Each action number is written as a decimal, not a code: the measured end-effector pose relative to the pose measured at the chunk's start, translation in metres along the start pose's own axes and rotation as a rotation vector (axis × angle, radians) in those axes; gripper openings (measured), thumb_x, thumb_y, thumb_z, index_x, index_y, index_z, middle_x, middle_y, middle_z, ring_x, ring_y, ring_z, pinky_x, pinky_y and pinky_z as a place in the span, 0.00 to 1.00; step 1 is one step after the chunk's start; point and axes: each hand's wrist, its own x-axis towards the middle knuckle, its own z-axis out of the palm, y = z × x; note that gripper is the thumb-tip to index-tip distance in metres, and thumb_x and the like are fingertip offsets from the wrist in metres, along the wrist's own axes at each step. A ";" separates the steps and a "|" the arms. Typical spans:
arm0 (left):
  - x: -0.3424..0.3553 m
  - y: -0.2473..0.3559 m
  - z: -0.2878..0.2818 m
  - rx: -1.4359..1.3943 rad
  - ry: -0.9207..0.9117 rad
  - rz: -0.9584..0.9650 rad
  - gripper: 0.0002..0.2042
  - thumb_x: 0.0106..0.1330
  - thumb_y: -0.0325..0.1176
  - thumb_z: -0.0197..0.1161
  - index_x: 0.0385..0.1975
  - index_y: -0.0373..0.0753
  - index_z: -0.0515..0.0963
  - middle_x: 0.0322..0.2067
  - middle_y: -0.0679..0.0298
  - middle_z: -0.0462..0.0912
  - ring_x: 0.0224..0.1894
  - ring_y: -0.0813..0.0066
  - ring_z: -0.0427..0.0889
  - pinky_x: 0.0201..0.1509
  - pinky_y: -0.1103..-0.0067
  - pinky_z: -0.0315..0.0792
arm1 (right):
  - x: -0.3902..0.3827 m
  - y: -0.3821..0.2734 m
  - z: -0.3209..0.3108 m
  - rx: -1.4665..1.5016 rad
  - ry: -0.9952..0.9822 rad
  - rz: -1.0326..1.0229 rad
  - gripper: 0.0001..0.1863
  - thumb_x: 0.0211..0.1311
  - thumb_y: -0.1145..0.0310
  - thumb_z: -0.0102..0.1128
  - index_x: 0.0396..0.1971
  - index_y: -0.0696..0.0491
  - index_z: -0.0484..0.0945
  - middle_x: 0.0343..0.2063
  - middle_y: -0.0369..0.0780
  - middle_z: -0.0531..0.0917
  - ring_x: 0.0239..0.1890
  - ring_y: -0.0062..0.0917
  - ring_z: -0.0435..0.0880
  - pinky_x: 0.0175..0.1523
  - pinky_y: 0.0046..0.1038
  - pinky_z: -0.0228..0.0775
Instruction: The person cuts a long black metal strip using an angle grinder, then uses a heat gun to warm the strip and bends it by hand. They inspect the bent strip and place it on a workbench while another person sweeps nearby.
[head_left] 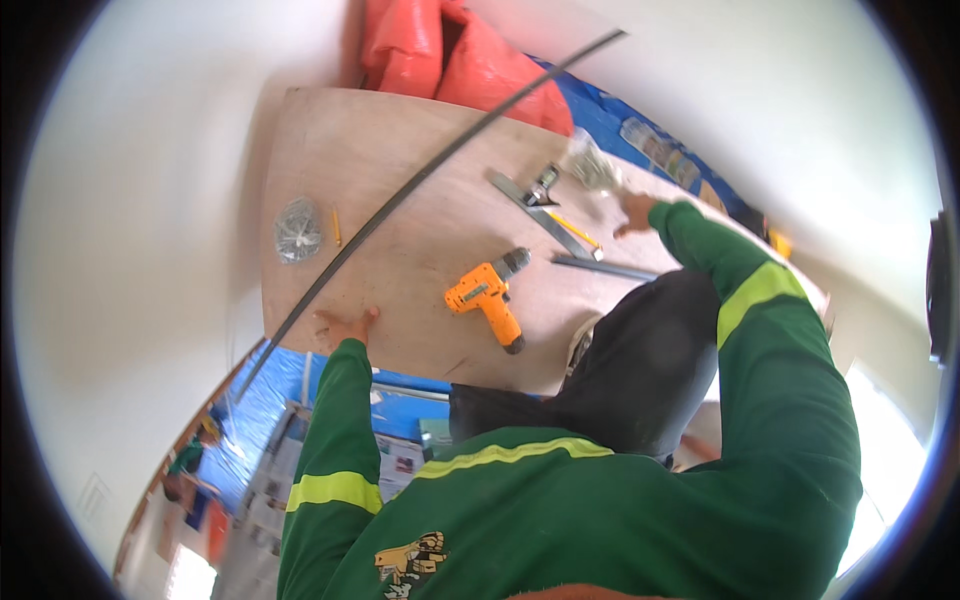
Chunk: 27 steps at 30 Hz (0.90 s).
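A long thin dark metal bar lies slantwise across the wooden board, both its ends reaching past the edges. My left hand rests on the board's near left part, fingers apart, close beside the bar and holding nothing. My right hand is at the right, fingers spread and bare, next to a clear plastic bag and a combination square with a steel blade. Between my hands lies an orange cordless drill. A shorter dark bar runs partly under my knee.
A bag of small metal pieces and a yellow pencil lie at the board's left. Another yellow stick is by the square. Red sacks and blue sheeting are behind. Another person is at lower left.
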 end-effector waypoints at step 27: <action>-0.016 0.032 -0.024 0.116 -0.172 -0.176 0.79 0.48 0.69 0.85 0.86 0.32 0.34 0.85 0.34 0.43 0.87 0.33 0.43 0.88 0.46 0.50 | 0.028 0.022 0.054 0.063 0.119 0.048 0.47 0.54 0.55 0.86 0.72 0.59 0.75 0.63 0.55 0.84 0.64 0.53 0.84 0.68 0.48 0.77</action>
